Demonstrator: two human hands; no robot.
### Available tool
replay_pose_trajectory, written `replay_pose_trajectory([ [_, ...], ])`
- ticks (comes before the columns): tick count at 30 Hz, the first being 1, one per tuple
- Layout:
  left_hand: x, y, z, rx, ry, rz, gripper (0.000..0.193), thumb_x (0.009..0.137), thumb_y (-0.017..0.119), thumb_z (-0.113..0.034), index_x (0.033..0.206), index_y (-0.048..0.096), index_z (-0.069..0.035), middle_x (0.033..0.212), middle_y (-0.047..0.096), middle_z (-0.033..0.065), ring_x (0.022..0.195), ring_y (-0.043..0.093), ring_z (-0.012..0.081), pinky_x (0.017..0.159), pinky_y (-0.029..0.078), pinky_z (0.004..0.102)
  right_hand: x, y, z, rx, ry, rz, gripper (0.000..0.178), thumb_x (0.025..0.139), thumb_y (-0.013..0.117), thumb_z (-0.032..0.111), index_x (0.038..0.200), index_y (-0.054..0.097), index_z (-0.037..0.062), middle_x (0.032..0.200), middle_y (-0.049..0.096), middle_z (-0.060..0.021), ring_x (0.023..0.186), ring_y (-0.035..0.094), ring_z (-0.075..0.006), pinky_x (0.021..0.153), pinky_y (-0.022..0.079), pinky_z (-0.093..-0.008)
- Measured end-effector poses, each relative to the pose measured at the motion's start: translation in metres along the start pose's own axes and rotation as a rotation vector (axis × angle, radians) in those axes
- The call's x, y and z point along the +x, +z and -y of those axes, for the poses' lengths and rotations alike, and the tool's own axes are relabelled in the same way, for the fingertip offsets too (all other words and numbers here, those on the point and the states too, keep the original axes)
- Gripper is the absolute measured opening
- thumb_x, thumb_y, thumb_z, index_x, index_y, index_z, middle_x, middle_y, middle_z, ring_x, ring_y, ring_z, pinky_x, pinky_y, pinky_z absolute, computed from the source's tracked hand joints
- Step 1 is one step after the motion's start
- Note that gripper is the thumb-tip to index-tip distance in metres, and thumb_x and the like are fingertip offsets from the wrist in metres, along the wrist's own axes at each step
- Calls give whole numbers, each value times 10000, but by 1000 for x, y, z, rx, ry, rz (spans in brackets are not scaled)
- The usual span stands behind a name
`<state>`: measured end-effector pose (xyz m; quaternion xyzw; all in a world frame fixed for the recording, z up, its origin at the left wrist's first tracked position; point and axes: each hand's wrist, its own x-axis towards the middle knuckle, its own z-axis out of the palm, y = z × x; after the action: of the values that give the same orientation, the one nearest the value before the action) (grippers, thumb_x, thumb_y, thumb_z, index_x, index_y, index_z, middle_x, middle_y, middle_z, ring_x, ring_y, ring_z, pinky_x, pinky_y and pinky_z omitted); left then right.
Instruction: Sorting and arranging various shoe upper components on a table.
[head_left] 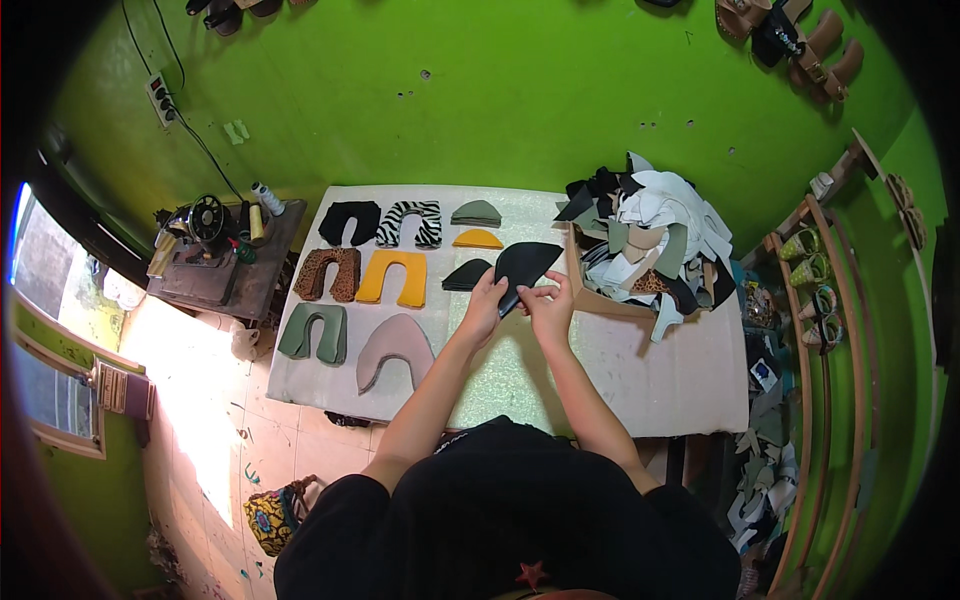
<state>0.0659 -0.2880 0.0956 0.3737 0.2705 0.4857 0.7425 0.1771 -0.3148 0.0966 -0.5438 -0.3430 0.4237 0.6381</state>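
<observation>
Both my hands hold a black half-round piece [530, 260], like cut leather, tilted above the table. My left hand [483, 306] grips its left lower edge; the fingers of my right hand [550, 303] pinch its lower right side. Just left of it lies a stack of black half-round pieces [463, 276], partly behind my left hand. Farther back are yellow half-round pieces [478, 239] and grey-green ones [476, 213]. U-shaped stacks lie to the left: black [350, 211], zebra-striped [410, 211], leopard-print [312, 277], yellow [374, 274], green [297, 331] and pink [388, 336].
On the right of the pale table [640, 385] a box [605, 296] overflows with scraps [665, 225]. A sewing machine [205, 222] stands on a small table at left. Racks with shoes [805, 268] line the right wall. A patterned bag [272, 520] rests on the floor.
</observation>
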Motion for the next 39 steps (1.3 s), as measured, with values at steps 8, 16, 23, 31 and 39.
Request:
replay_pose_trajectory([
  [8,-1,-3,-6,71,-11,-48,236,902,386,-55,1130,418,-5,964,559,102,776,573,137,642,493,262,-5,14,-2,-91,5,-8,487,679,696,-1,1063,397,-6,670,543,-80,541,559,-122,482,445,-221],
  [16,1,-52,-7,434,-167,61,327,896,383,-32,1222,376,-23,974,550,74,767,569,113,583,461,218,16,-4,-30,-476,-168,-112,497,755,649,161,1174,428,12,808,557,-70,704,536,-108,618,437,-254],
  [23,4,-85,-16,639,-444,-36,417,806,554,-41,1192,399,-23,865,553,92,645,559,127,502,433,240,39,-23,-60,-563,102,336,186,768,594,43,949,603,0,660,590,-42,550,559,-92,510,432,-239],
  [31,44,-111,-30,1022,-50,-150,443,666,656,10,1090,528,15,981,585,166,860,586,228,747,465,298,76,19,-76,-626,-40,188,196,728,632,31,920,604,5,622,584,-48,544,547,-102,537,444,-247],
  [39,59,-135,-7,1379,33,-157,453,631,686,-23,1066,562,-8,1023,575,186,954,541,339,835,434,367,79,28,-98,-852,-187,132,218,723,647,104,916,616,8,719,592,-132,668,584,-246,637,463,-321],
])
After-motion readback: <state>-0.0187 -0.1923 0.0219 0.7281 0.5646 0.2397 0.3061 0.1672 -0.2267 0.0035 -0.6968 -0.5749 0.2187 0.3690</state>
